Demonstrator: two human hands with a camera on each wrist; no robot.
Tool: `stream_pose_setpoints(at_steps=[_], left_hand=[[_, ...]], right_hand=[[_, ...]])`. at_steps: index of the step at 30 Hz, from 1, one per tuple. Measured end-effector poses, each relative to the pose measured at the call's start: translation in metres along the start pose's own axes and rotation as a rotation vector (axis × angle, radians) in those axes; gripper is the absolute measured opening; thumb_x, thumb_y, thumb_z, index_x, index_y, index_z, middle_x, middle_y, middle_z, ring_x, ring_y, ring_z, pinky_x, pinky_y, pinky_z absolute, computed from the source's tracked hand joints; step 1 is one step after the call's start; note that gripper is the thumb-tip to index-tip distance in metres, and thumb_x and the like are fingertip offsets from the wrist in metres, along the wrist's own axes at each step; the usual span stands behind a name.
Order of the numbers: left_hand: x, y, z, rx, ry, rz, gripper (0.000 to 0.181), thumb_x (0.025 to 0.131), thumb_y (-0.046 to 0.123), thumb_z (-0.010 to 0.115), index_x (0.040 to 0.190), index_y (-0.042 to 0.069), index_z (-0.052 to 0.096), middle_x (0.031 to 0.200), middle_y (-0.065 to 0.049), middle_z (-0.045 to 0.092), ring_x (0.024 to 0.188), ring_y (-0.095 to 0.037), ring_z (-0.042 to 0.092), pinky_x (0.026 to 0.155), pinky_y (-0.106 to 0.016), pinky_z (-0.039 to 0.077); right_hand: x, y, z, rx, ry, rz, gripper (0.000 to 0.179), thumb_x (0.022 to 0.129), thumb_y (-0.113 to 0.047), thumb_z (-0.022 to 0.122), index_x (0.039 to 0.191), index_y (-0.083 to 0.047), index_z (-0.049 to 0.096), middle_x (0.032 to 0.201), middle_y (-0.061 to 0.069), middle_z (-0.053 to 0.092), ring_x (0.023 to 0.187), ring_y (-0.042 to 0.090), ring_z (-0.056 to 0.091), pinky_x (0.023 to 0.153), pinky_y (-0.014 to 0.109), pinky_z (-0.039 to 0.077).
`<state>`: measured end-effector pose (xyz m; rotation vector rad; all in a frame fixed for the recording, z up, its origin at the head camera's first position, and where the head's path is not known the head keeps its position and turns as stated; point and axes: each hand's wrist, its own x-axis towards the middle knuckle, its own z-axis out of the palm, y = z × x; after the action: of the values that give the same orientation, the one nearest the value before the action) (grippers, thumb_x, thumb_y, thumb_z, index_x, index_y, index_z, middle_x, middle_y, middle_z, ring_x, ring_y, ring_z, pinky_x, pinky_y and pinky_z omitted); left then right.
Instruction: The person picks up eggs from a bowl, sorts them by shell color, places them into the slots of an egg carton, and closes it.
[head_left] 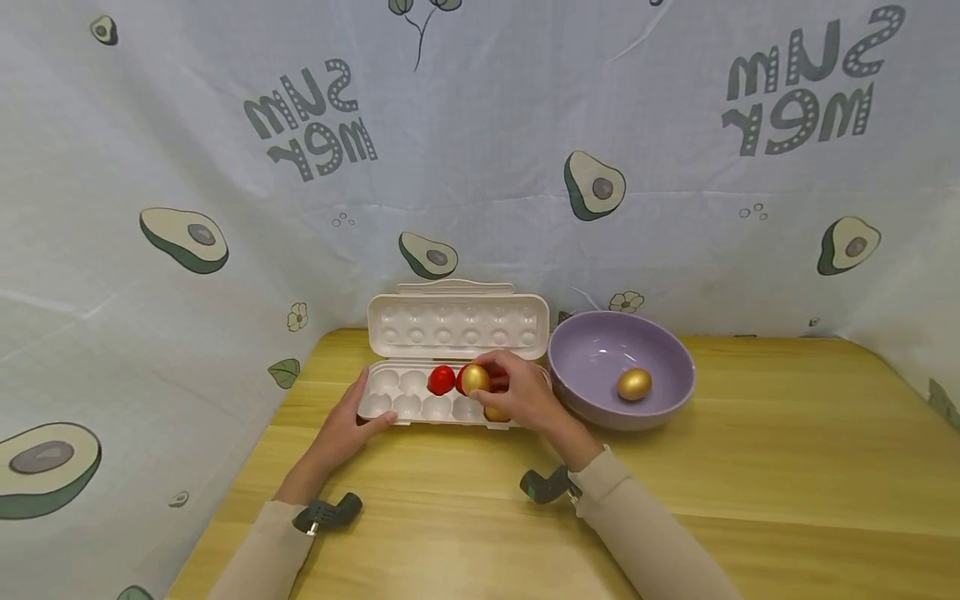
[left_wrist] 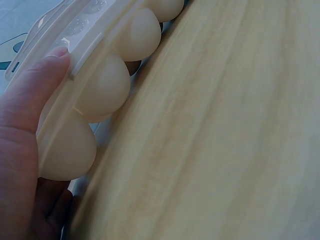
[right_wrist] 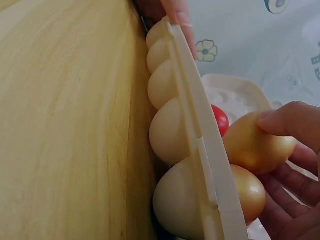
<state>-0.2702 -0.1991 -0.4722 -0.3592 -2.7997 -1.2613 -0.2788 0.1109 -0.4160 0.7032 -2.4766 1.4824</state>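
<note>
A cream egg carton [head_left: 435, 422] stands on the table with its lid [head_left: 459, 327] raised. My left hand [head_left: 347, 431] grips its left end, the thumb [left_wrist: 42, 80] over the rim and the other fingers beyond the end. Over the carton's right half, my right hand [head_left: 525, 393] pinches a gold egg [head_left: 475, 378] between thumb and fingers. Below that egg, another gold egg [right_wrist: 249, 194] sits in a front-row pocket at the right end. A red egg [head_left: 442, 380] lies in the back row; more red beside it is partly hidden by the right hand.
Right of the carton stands a purple bowl [head_left: 577, 367], close to the right hand, with a gold egg [head_left: 634, 384] inside. A printed cloth [head_left: 480, 167] hangs behind the wooden table [head_left: 787, 467].
</note>
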Motion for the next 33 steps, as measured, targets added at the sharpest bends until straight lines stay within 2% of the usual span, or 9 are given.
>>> stream_pose_setpoints(at_steps=[9,17,25,33], left_hand=[[-0.001,0.000,-0.001,-0.012,-0.002,-0.006,0.100,0.086,0.049,0.067,0.156,0.011,0.007,0.159,-0.019,0.016,0.144,-0.040,0.017,0.113,-0.058,0.018],[-0.001,0.000,-0.001,-0.012,-0.007,-0.004,0.100,0.086,0.049,0.067,0.156,0.010,0.007,0.159,-0.019,0.015,0.144,-0.040,0.017,0.113,-0.058,0.018],[-0.001,0.000,0.000,-0.013,-0.009,-0.004,0.100,0.086,0.049,0.067,0.156,0.010,0.007,0.159,-0.019,0.015,0.144,-0.040,0.017,0.113,-0.058,0.018],[-0.001,-0.001,0.000,-0.025,-0.002,0.012,0.099,0.087,0.047,0.067,0.156,0.008,0.008,0.159,-0.019,0.015,0.144,-0.039,0.016,0.114,-0.056,0.017]], right_hand=[[0.001,0.001,0.002,0.041,-0.089,-0.022,0.037,0.077,-0.004,0.080,0.110,-0.001,0.064,0.102,0.011,0.067,0.090,0.023,0.067,0.081,0.035,0.057],[-0.001,0.001,0.005,-0.066,-0.108,-0.054,0.035,0.076,-0.007,0.081,0.106,-0.003,0.065,0.100,0.007,0.067,0.089,0.019,0.066,0.081,0.030,0.056],[-0.003,-0.001,0.008,-0.140,-0.108,-0.086,0.034,0.075,-0.008,0.082,0.105,-0.002,0.065,0.098,0.006,0.066,0.087,0.018,0.062,0.081,0.032,0.055],[-0.004,-0.005,0.012,-0.272,-0.126,-0.094,0.034,0.076,-0.015,0.082,0.104,-0.007,0.066,0.095,0.000,0.064,0.084,0.016,0.059,0.078,0.029,0.052]])
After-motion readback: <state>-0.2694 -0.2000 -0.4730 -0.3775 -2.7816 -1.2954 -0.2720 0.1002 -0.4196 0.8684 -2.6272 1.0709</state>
